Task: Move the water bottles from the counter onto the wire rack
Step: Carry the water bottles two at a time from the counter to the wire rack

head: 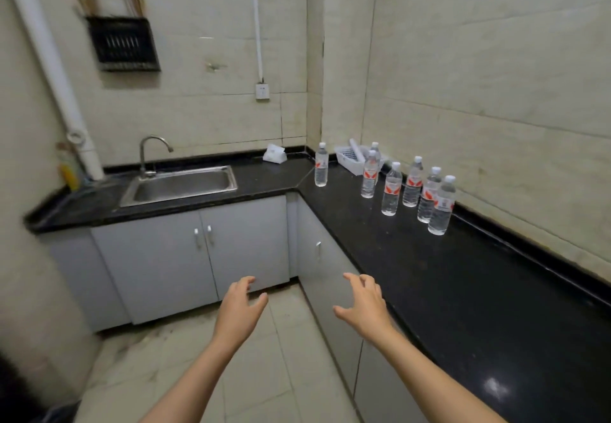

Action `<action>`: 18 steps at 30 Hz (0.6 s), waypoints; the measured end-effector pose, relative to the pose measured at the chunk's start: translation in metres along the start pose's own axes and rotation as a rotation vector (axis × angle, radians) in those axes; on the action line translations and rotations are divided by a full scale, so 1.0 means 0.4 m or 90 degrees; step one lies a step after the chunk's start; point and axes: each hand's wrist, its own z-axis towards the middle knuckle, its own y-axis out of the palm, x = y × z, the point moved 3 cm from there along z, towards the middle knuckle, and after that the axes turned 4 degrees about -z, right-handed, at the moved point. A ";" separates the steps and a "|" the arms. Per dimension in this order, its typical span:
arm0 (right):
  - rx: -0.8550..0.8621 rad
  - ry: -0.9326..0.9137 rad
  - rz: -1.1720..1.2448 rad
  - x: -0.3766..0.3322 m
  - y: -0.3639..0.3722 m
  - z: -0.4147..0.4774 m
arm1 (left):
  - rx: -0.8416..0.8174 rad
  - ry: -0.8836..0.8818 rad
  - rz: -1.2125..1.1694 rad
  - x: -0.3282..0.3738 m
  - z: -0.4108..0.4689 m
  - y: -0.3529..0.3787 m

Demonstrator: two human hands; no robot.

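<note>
- Nothing gripped: left hand (240, 303) and right hand (362, 300) both empty, fingers spread and curled, palms turned toward each other, held out over the floor in front of the cabinet corner.
- Well short of the bottles, both hands; right hand just off the counter's front edge, touching nothing.
- Seven water bottles upright on the black counter (446, 290), along the right-hand run near the tiled wall.
- Nearest bottle (442, 206) just beside the second bottle (429, 196), the two overlapping in view; third bottle (413, 183) behind them.
- Fourth bottle (391, 189) a little further out from the wall; fifth bottle (369, 174) beyond it, with a sixth bottle (375, 147) mostly hidden behind.
- Lone bottle (321, 165) apart from the rest, near the inner corner seam of the counter.
- All clear, white-capped, red-and-white labels.
- White plastic basket (347, 158) in the far corner behind the bottles, a white roll resting in it.
- White tissue pack (274, 154) against the back wall left of the corner.
- Steel sink (180, 184) with faucet (150, 155) on the left run.
- Black wall rack (123, 44) above the sink, blurred, utensils standing in it.
</note>
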 end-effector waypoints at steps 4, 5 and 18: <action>0.009 -0.027 0.019 -0.016 -0.008 0.167 | 0.020 0.014 -0.010 0.030 0.140 0.012; 0.006 -0.029 0.026 -0.017 -0.008 0.208 | 0.023 0.011 -0.014 0.035 0.173 0.019; -0.113 -0.013 0.070 0.027 0.096 0.549 | 0.052 -0.180 -0.042 -0.129 0.402 0.129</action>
